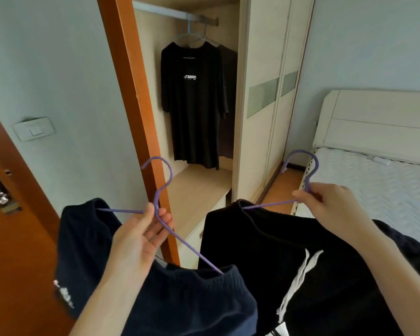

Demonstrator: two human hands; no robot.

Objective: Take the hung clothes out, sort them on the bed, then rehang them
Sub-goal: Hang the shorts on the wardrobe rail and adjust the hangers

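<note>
You are standing in front of the open wardrobe (199,185) with a garment in each hand, so the step in hand could be either carrying clothes out toward the bed or bringing them back to rehang; the pictures alone do not settle which. Your left hand (141,234) is closed around the neck of a purple hanger (160,190), thumb across the wire, and navy shorts (175,299) hang from it by the waistband, carrying a small white logo too blurred to read. Your right hand (325,204) pinches the neck of a second purple hanger (306,166) just under its hook, and black shorts (277,263) with a white drawstring (298,280) drape from it. Inside the wardrobe, a black T-shirt (192,105) hangs from the rail (170,13) near its right end on a pale blue hanger, with another dark garment behind it; the white chest print reads partly as "NING", the first letters unclear. The bed (374,190) lies to your right, its near left corner just beyond your right hand. If you are sorting, turn right and lay both pairs flat near that corner; if rehanging, lift each hook up to the bare left stretch of the rail, one at a time.
</note>
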